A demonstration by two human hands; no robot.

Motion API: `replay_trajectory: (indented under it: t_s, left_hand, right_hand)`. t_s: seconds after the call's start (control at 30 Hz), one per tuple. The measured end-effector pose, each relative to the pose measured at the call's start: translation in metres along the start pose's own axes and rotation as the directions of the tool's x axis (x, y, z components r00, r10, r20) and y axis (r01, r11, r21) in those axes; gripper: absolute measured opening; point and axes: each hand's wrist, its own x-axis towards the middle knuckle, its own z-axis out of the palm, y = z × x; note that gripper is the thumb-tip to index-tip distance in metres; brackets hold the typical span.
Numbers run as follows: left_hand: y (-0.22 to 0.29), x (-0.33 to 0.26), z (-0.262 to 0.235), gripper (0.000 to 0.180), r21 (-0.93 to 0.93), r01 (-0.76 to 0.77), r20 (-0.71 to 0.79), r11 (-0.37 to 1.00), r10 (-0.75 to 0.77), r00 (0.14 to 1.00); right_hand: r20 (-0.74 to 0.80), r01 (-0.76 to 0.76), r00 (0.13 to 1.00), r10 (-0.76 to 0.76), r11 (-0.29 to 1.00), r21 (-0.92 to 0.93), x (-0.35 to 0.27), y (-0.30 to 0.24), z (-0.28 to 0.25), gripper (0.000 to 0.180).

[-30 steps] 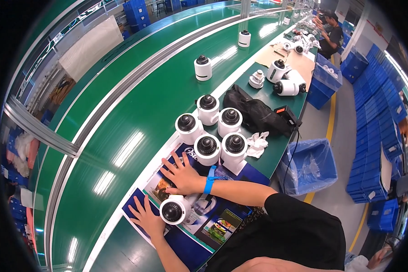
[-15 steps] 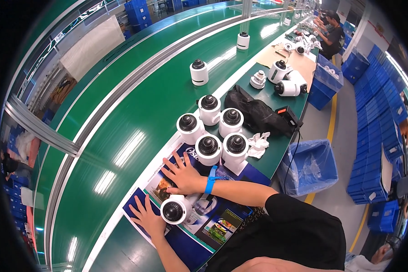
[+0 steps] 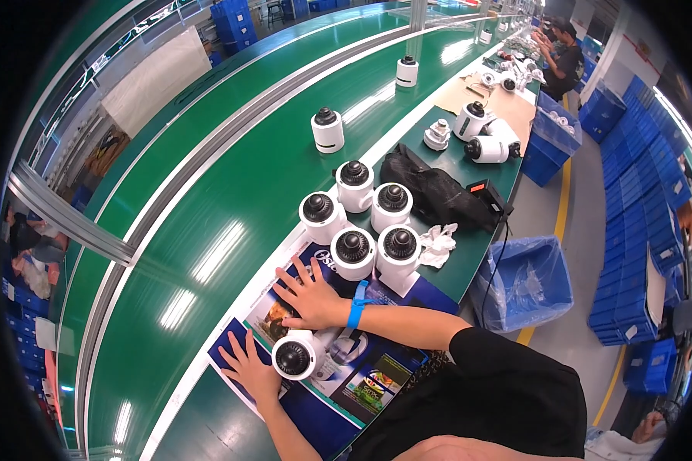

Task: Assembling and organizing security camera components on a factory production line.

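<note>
My left hand [image 3: 252, 371] lies flat with fingers spread on a printed cardboard sheet [image 3: 327, 399], just left of a white cylindrical unit with a black ribbed top [image 3: 294, 358]. This unit lies tilted, its black end toward me. My right hand [image 3: 312, 298], with a blue band [image 3: 357, 305] at the wrist, rests on the sheet beyond that unit, fingers spread. Neither hand holds anything. Past my right hand several like units stand upright in a cluster, the nearest being one white unit [image 3: 352, 253] and another [image 3: 398, 252].
A green conveyor belt [image 3: 231, 192] runs along the left, carrying a white unit [image 3: 328, 132] and a farther one [image 3: 407, 72]. A black cloth bag [image 3: 430, 184] and crumpled white tissue [image 3: 438, 244] lie behind the cluster. A lined blue bin [image 3: 527, 284] stands right; a co-worker [image 3: 565, 61] sits far off.
The units on the belt have shifted toward me and a little left. Both my hands and the units on the sheet stay put. A person at the far left edge has moved.
</note>
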Motion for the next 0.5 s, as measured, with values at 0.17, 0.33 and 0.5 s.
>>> replay_trajectory:
  t_s: [0.17, 0.33, 0.5]
  left_hand:
    - [-0.0022, -0.0001, 0.0027, 0.079, -0.006, -0.007, -0.014, 1.0, 0.007, 1.0]
    - [-0.0026, 0.0002, 0.0037, 0.08, -0.006, -0.011, -0.021, 1.0, 0.011, 1.0]
    - [-0.0014, 0.0001, 0.0019, 0.08, -0.008, -0.01, -0.019, 1.0, 0.01, 1.0]
  right_hand:
    - [0.001, 0.002, 1.0, -0.002, 1.0, -0.002, 0.0002, 0.0001, 0.0005, 0.08]
    - [0.0, 0.005, 1.0, -0.005, 1.0, 0.001, 0.0001, 0.0003, 0.0006, 0.08]
    - [-0.001, 0.005, 1.0, -0.005, 1.0, 0.006, 0.0001, 0.0003, 0.0001, 0.079]
